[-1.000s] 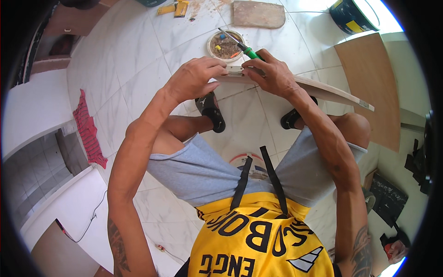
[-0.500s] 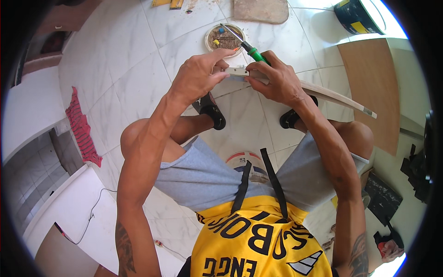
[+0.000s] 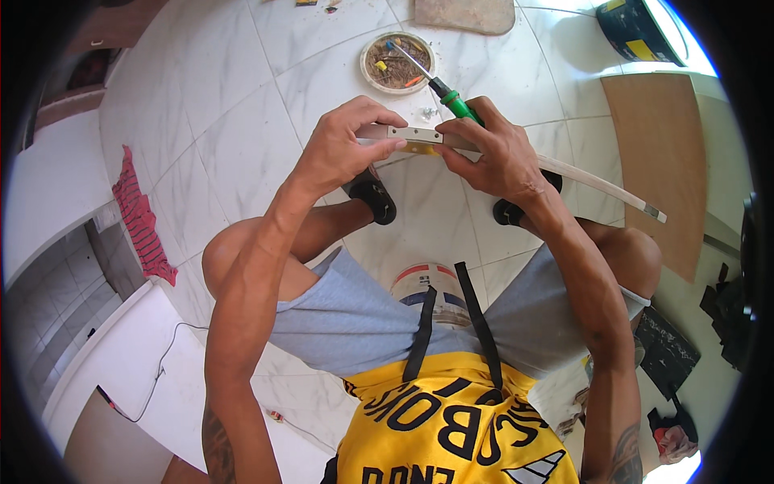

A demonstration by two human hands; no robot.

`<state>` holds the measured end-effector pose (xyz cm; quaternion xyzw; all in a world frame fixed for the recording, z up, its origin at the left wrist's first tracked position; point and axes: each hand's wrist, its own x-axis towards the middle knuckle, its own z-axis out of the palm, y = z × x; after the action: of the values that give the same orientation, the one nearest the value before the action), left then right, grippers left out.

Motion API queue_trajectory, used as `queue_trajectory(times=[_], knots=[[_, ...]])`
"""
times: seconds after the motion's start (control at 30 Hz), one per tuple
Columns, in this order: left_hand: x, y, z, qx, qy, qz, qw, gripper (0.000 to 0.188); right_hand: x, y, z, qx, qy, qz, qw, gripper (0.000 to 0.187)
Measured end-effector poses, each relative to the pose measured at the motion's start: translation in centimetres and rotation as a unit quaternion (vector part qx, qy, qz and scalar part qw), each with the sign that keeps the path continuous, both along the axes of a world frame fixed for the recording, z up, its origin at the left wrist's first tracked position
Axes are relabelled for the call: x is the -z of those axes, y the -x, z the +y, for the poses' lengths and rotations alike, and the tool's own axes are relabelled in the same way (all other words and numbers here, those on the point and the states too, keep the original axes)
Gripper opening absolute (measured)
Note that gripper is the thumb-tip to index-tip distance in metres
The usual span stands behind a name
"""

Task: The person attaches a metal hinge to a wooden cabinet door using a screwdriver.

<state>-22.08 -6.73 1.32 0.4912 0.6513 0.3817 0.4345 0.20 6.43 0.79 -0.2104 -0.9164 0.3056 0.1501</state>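
Observation:
Between my hands lies a metal hinge against the narrow edge of a long wooden board. Three screw holes show in its pale leaf, and a brassy part hangs below. My left hand pinches the hinge's left end, thumb beneath and fingers above. At the other end, my right hand grips hinge and board edge with thumb and fingers. A green-handled screwdriver is tucked in that same hand, its shaft pointing away up-left. The board runs off to the right, with a small metal piece at its far end.
Beyond my hands, a round tub holds screws and small coloured bits. Small shiny pieces lie nearer. A brown slab, a dark bucket and a wooden panel stand around. A red striped cloth lies left; a bucket is beneath me.
My left fingers have settled along the hinge's left end, and its leaf now lies straighter on the edge. The brassy part shows below it. The screwdriver remains in my right hand.

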Motion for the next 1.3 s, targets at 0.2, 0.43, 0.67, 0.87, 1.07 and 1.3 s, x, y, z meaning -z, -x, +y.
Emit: queue_trajectory(times=[0.2, 0.43, 0.67, 0.87, 1.07, 1.3], knots=[[-0.1, -0.2, -0.1, 0.003, 0.047, -0.042, 0.998, 0.024, 0.1, -0.3, -0.4, 0.009, 0.020, -0.013, 1.000, 0.028], [0.5, 0.0, -0.2, 0.009, 0.034, -0.054, 0.998, 0.023, -0.1, -0.1, -0.5, 0.011, 0.020, -0.016, 1.000, 0.027], [0.0, 0.1, 0.0, 0.003, 0.049, -0.065, 0.997, 0.024, -0.2, 0.0, -0.5, 0.014, 0.022, -0.015, 1.000, 0.024], [0.4, 0.4, -0.2, 0.016, 0.048, -0.074, 0.996, 0.022, -0.2, 0.0, -0.5, 0.008, 0.020, -0.014, 1.000, 0.024], [0.8, 0.6, -0.4, 0.018, 0.053, -0.118, 0.991, 0.022, -0.2, -0.2, -0.6, -0.001, 0.013, -0.001, 1.000, 0.023], [0.5, 0.4, -0.3, 0.011, 0.067, -0.113, 0.991, 0.022, -0.1, -0.1, -0.5, 0.001, 0.016, -0.005, 1.000, 0.024]])
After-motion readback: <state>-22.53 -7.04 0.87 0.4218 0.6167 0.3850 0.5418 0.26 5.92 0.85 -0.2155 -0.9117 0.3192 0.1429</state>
